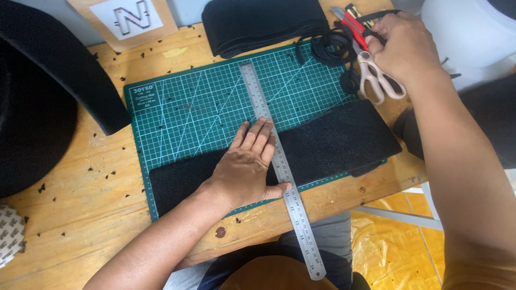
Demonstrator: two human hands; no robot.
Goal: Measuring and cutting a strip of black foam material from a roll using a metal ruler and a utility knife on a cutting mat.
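On the green cutting mat [188,107], a black fabric strip [333,142] lay along its near edge. The left hand [244,166] pressed flat, fingers spread, on a steel ruler [277,161] crossing the strip. Beyond the mat's far right corner, the right hand [403,45] gripped a red utility knife [352,24] beside scissors [376,78].

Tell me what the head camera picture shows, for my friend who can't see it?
A person's left hand presses a metal ruler flat across a strip of black fabric on a green cutting mat, on a wooden table. The right hand reaches to the mat's far corner, at a red utility knife beside pale-handled scissors.
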